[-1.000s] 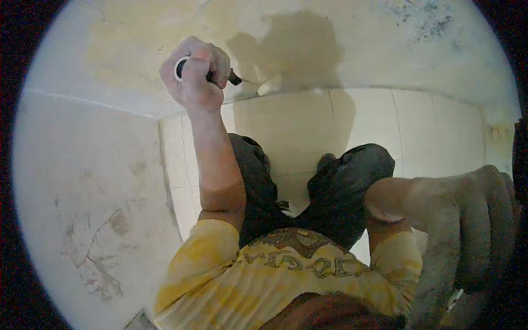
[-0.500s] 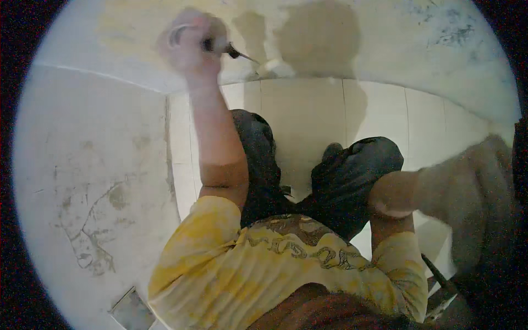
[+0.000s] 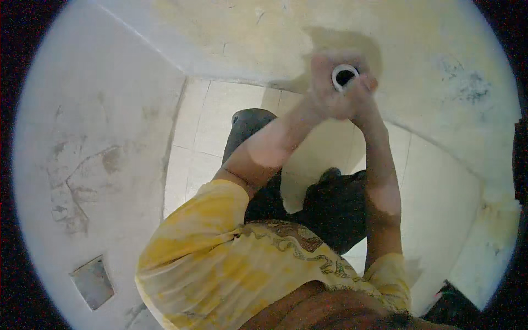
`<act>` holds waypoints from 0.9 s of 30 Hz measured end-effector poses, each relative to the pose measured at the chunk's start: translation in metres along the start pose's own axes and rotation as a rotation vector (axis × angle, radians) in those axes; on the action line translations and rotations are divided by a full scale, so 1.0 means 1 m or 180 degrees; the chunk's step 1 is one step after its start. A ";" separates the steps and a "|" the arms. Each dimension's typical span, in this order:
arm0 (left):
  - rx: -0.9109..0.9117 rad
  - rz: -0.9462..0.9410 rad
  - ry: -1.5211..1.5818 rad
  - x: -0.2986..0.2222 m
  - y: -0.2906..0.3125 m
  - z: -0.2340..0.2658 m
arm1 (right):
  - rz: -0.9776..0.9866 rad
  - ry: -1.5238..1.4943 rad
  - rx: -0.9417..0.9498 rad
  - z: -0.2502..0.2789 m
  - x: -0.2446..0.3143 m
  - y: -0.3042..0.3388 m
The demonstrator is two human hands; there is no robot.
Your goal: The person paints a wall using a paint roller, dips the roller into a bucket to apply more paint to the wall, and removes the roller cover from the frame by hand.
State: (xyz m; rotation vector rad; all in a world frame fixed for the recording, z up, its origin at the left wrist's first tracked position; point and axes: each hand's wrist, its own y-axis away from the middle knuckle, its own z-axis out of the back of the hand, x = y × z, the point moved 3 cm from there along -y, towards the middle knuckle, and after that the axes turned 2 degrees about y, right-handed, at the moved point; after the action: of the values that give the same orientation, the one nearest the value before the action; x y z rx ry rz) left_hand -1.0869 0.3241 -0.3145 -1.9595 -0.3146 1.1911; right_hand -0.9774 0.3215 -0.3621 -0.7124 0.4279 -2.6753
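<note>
In front of me, close to the painted wall, my two hands are together and overlap. My left hand (image 3: 328,82) is closed around a white ring-shaped thing (image 3: 335,80) with a dark round middle, which could be a tape roll or the end of a tube. From the right side, my right hand (image 3: 360,102) closes on the same thing, its thumb beside the rim. Motion smears the fingers, and the palms hide the lower part of what they hold. No thin-tipped tool shows at this moment.
The pale wall (image 3: 242,38) ahead has yellowish and dark patches. A stained wall (image 3: 110,121) stands to my left, with a square plate (image 3: 93,283) low on it. Pale tiles (image 3: 192,129) cover the floor beneath my bent knees. A dark object (image 3: 454,305) lies at lower right.
My left hand, which held a dark thin-tipped tool at upper left, has moved right. My right hand has come up from the far right to meet it. The view has shifted.
</note>
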 end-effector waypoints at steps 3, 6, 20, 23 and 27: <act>0.0415 -0.0626 0.0460 -0.035 -0.012 0.003 | -0.0209 -0.2592 -0.0477 0.004 0.003 -0.003; 0.0069 -0.0242 0.0916 -0.054 -0.019 -0.010 | -0.0689 -0.2139 -0.0987 0.006 0.003 0.003; -0.0086 -0.0970 0.0403 -0.129 0.010 -0.045 | -0.0078 -0.0586 -0.2248 0.085 0.025 0.021; 0.0054 -0.0062 0.0735 -0.068 -0.017 -0.067 | 0.0138 0.0719 -0.3275 0.099 -0.012 0.027; -0.0132 0.0687 0.0465 -0.025 -0.014 -0.087 | -0.1034 0.0627 -0.3376 0.102 -0.054 0.041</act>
State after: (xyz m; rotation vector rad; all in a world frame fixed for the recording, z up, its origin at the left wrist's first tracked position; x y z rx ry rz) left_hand -1.0251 0.2741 -0.2680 -2.1456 -0.0534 1.1743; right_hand -0.8702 0.2858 -0.3153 -0.8041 1.9996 -2.6636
